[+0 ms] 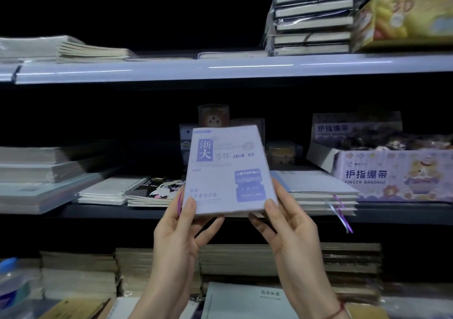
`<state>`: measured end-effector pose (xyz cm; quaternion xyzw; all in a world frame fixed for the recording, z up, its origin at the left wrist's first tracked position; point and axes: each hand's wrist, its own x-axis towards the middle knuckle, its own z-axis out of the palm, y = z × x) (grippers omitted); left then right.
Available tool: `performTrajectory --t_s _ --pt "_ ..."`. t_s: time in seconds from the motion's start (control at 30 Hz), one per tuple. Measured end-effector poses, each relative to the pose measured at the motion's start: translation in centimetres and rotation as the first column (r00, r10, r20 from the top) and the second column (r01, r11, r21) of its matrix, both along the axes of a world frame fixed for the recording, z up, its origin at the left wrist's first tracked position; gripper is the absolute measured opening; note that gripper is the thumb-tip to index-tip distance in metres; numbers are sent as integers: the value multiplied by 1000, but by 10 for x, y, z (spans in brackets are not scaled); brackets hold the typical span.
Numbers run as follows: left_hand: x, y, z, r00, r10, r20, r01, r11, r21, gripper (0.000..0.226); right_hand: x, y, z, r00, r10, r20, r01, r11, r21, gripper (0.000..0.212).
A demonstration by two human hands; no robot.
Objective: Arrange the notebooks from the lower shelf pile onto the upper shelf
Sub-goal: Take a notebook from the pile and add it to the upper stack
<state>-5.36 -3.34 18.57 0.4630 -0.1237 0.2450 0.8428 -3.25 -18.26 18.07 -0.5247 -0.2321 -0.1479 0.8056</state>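
furniture: pale shelf edge (pixel 220 70) above, dark shelf edge (pixel 367 217) below | back: black | light: dim

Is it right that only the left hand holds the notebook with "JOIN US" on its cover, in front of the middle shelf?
Not quite. In the head view both hands hold the notebook: the left hand grips its lower left corner and the right hand its lower right corner. It is in front of the middle shelf, as you say.
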Motion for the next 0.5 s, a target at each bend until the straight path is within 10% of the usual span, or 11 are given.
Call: performTrajectory --t_s 0.5 --pt "11 -40 -12 989 -132 -61 130 991 -40 43 13 -52 2 991 -97 -88 104 991 80 44"
